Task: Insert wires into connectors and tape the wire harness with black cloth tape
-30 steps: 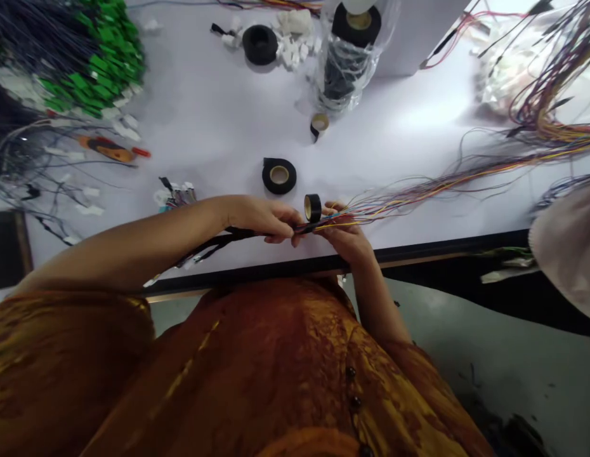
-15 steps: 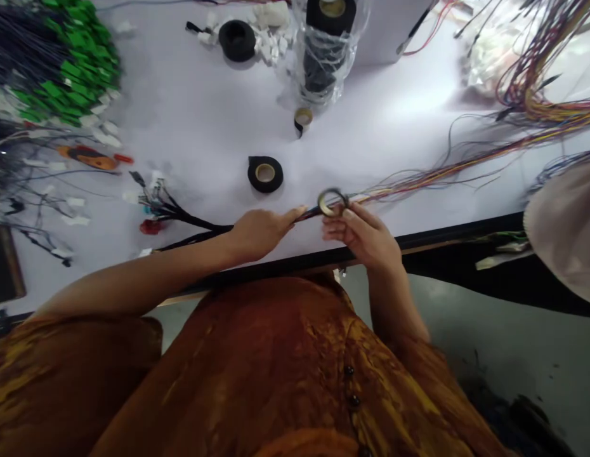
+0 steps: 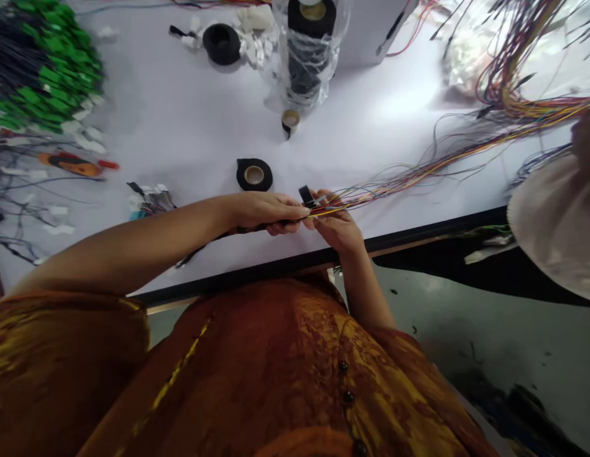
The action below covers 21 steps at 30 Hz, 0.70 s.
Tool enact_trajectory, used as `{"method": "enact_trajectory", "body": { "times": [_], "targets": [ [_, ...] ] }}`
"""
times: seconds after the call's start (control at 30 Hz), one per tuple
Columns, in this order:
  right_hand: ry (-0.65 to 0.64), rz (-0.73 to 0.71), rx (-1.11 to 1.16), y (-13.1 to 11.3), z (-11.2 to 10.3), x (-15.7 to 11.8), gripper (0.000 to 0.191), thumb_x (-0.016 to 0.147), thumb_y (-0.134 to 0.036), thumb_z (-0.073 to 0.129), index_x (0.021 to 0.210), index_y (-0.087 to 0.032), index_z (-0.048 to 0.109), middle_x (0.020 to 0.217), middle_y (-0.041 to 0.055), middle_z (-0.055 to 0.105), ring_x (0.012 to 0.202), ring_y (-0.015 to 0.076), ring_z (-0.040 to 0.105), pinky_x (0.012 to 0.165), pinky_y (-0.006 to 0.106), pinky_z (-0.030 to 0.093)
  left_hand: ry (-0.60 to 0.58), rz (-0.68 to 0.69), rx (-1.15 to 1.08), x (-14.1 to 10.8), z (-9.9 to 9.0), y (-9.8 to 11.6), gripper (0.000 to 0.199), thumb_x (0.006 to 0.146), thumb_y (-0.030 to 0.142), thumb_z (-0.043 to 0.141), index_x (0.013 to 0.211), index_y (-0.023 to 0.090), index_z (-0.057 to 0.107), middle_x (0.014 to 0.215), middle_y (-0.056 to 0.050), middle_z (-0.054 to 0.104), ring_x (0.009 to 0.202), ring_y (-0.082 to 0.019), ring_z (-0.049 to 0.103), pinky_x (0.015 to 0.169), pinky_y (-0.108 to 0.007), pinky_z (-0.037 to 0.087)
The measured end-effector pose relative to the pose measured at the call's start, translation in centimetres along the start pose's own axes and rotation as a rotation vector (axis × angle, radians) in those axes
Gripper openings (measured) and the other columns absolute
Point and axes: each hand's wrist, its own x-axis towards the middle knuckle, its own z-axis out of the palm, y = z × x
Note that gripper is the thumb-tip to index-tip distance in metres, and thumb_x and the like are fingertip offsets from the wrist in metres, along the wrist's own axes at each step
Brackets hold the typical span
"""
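Note:
A long bundle of thin coloured wires (image 3: 394, 184) runs from the right across the white table to both hands. My left hand (image 3: 271, 212) is closed around the bundle where its black-wrapped part begins. Close beside it, my right hand (image 3: 335, 222) has its fingers around the wires, palm up. A small roll of black tape (image 3: 306, 195) stands on edge at the bundle between the hands, partly hidden by fingers. Behind my left hand lies a larger black tape roll (image 3: 254, 174). Connectors (image 3: 152, 200) at the harness end rest beyond my left forearm.
A small tape roll (image 3: 290, 119), a bagged stack of rolls (image 3: 307, 63) and another black roll (image 3: 221, 44) lie farther back. Green connectors (image 3: 61, 76) and an orange cutter (image 3: 73, 164) are at left. A person's pale sleeve or cloth (image 3: 556, 222) is at right.
My right hand has moved left and turned, bringing the small tape roll against the wires beside my left hand. My left hand now wraps the bundle, which is lifted and shifted. The view has shifted slightly.

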Motion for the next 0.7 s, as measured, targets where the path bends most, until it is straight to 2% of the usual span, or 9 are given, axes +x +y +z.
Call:
{"method": "enact_trajectory", "body": {
  "times": [0.07,0.13,0.2,0.27,0.33,0.43,0.57,0.63,0.7],
  "targets": [
    [-0.064,-0.090,-0.143,0.0,0.4,1.1,0.050,0.075,-0.051,0.081,0.117,-0.029,0.066,0.104,0.0021,0.072,0.108,0.0218,0.067,0.102,0.040,0.053,0.002,-0.018,-0.058,0.0,0.3,0.3,0.046,0.100,0.051,0.034,0.100,0.018,0.065,0.062,0.001,0.042,0.048,-0.012,0.033,0.046,-0.028,0.029],
    [-0.078,-0.149,-0.406,-0.2,0.3,1.0,0.039,0.081,-0.053,0.076,0.108,-0.026,0.070,0.104,0.0053,0.072,0.108,0.0240,0.066,0.099,0.040,0.053,0.044,-0.029,-0.003,-0.1,0.6,-0.1,0.047,0.101,0.052,0.035,0.099,0.017,0.066,0.061,0.001,0.042,0.048,-0.011,0.034,0.048,-0.028,0.030],
    [0.003,-0.195,-0.644,-0.5,-0.2,-0.5,0.034,0.083,-0.054,0.072,0.096,-0.022,0.072,0.105,0.0084,0.072,0.100,0.0242,0.065,0.091,0.039,0.054,0.173,-0.025,0.148,0.1,1.1,-0.9,0.044,0.101,0.048,0.037,0.096,0.016,0.067,0.064,-0.002,0.049,0.053,-0.013,0.043,0.053,-0.028,0.036],
    [0.072,-0.151,-0.750,-1.3,-0.7,-2.8,0.033,0.087,-0.053,0.068,0.087,-0.020,0.070,0.094,0.0077,0.071,0.085,0.0207,0.063,0.082,0.037,0.053,0.358,-0.025,0.363,0.5,2.0,-1.7,0.038,0.101,0.041,0.040,0.101,0.014,0.067,0.075,-0.006,0.060,0.065,-0.016,0.054,0.063,-0.029,0.042],
    [0.064,-0.015,-0.669,-2.5,-0.8,-4.8,0.035,0.092,-0.053,0.063,0.083,-0.020,0.067,0.080,0.0043,0.068,0.072,0.0162,0.060,0.073,0.032,0.053,0.490,-0.061,0.580,0.9,3.2,-2.3,0.038,0.102,0.039,0.040,0.118,0.016,0.065,0.085,-0.009,0.067,0.076,-0.021,0.061,0.069,-0.030,0.044],
    [0.038,0.070,-0.341,-4.8,-0.1,-5.0,0.035,0.094,-0.056,0.062,0.100,-0.022,0.067,0.086,0.0027,0.070,0.075,0.0144,0.065,0.070,0.029,0.056,0.511,-0.128,0.723,1.0,4.8,-2.5,0.044,0.104,0.042,0.035,0.139,0.022,0.054,0.085,-0.008,0.069,0.076,-0.023,0.064,0.069,-0.031,0.044],
    [0.021,-0.011,-0.113,-6.3,0.6,-2.2,0.049,0.081,-0.050,0.080,0.122,-0.028,0.064,0.120,0.0050,0.070,0.105,0.0184,0.070,0.090,0.035,0.060,0.523,0.003,0.560,0.5,4.6,-2.4,0.036,0.103,0.037,0.037,0.125,0.020,0.060,0.088,-0.007,0.069,0.079,-0.020,0.063,0.075,-0.030,0.047],
    [0.022,-0.006,-0.058,-5.9,-0.2,-2.0,0.039,0.083,-0.050,0.078,0.111,-0.025,0.068,0.116,0.0053,0.072,0.101,0.0182,0.071,0.090,0.036,0.060,0.476,0.120,0.429,0.5,3.3,-2.6,0.031,0.099,0.032,0.041,0.113,0.017,0.064,0.090,-0.006,0.068,0.081,-0.017,0.062,0.079,-0.029,0.049],
    [0.060,0.035,-0.074,-4.7,-1.4,-2.6,0.032,0.087,-0.052,0.072,0.095,-0.021,0.068,0.094,0.0042,0.073,0.081,0.0154,0.071,0.081,0.034,0.061,0.371,0.179,0.305,0.7,1.8,-2.4,0.026,0.093,0.029,0.048,0.106,0.015,0.067,0.090,-0.006,0.067,0.079,-0.016,0.062,0.077,-0.029,0.051]
  ]
}}
